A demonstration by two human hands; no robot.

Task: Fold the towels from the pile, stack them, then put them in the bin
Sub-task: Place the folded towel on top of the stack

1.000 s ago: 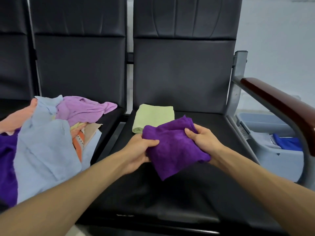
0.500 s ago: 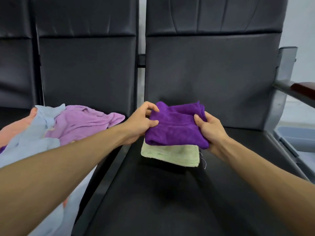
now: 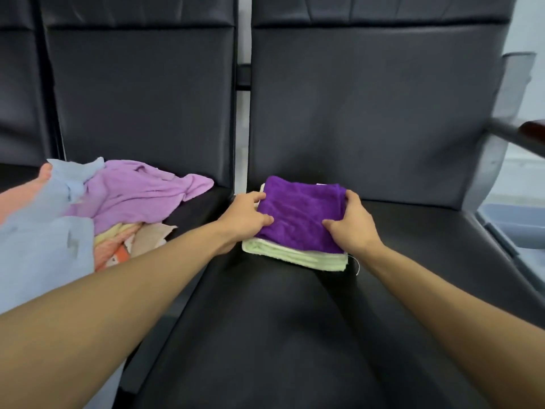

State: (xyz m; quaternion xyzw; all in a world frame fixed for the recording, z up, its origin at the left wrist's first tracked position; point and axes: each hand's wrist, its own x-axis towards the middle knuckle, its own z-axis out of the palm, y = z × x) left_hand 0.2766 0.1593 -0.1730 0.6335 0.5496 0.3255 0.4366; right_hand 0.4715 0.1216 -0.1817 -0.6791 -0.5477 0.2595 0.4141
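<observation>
A folded dark purple towel (image 3: 300, 214) lies on top of a folded light green towel (image 3: 298, 256) on the black seat (image 3: 295, 335) of the right chair. My left hand (image 3: 244, 216) holds the purple towel's left edge, thumb on top. My right hand (image 3: 351, 222) holds its right edge, thumb on top and fingers around the far corner. The unfolded pile (image 3: 88, 214) lies on the left chair's seat, with lilac, light blue, peach and orange cloths.
The black chair backs (image 3: 368, 113) rise right behind the stack. A metal post and a dark wooden armrest (image 3: 530, 134) stand at the right. Below the armrest shows the grey bin's rim (image 3: 513, 222). A gap separates the two seats.
The purple towel came up from in front of me and now rests on the green towel. Both hands went down with it and still hold its edges.
</observation>
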